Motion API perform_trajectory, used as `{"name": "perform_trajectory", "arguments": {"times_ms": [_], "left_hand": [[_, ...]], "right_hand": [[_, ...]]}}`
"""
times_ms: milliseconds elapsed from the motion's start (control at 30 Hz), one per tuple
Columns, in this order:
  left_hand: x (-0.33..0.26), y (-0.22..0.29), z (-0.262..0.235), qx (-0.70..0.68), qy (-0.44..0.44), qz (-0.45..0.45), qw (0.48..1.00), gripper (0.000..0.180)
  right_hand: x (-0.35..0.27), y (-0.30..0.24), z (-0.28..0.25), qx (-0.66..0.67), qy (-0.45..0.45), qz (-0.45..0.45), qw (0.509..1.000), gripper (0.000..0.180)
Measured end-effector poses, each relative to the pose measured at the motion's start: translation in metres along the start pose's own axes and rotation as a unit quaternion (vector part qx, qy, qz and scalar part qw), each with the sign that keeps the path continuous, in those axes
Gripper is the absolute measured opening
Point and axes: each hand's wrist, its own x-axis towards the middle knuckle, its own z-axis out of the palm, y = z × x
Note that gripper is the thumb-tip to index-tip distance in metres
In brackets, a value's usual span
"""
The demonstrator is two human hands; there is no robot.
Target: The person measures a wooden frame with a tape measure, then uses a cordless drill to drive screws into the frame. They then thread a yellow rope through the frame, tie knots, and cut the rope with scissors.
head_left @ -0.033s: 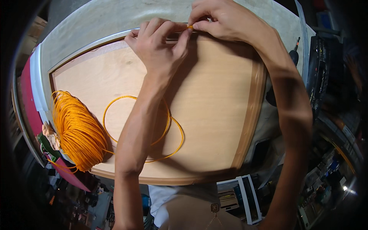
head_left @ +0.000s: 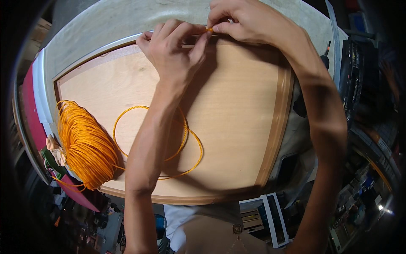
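Left hand (head_left: pixel 174 48) just beside right hand (head_left: pixel 244 22)

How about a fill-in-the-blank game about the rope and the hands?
The rope bundle is coloured ____.
It lies partly on a framed panel made of ____.
The arm over the loose loops is the person's ____ arm.
The left hand and right hand pinch a small bright bit by the panel's ____ edge, not its near one.

Missing words: orange, wood, left, far.

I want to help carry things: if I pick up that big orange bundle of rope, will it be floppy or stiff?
Probably floppy: the bundle looks wound from many thin, curving turns. Its rope loops may trail behind, because they lie loose across the wooden panel.
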Motion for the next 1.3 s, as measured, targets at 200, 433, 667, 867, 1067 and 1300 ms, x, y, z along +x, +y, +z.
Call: {"name": "perform_trajectory", "arguments": {"times_ms": [200,433,667,867,1067,1300], "left_hand": [[0.009,-0.007,-0.014,-0.01,-0.086,0.049,0.995,0.012],[0.006,-0.007,-0.013,0.017,-0.031,0.111,0.993,0.014],[0.007,-0.004,-0.017,-0.033,-0.076,0.061,0.995,0.013],[-0.003,0.023,-0.006,-0.234,-0.127,-0.247,0.932,0.018],[-0.005,0.027,-0.039,-0.468,-0.207,-0.439,0.739,0.037],[0.021,0.0,-0.062,-0.49,-0.354,-0.524,0.6,0.02]], "right_hand": [[0.004,-0.004,-0.004,-0.056,-0.04,-0.066,0.995,0.021],[0.008,-0.01,-0.005,-0.06,-0.067,-0.003,0.996,0.021],[0.009,-0.013,-0.022,0.069,-0.106,0.076,0.989,0.03],[-0.007,0.006,-0.009,0.292,-0.05,0.086,0.951,0.055],[-0.025,0.023,0.033,0.251,0.088,0.038,0.963,0.015],[-0.03,0.03,0.054,0.034,0.196,-0.102,0.975,0.02]]}}
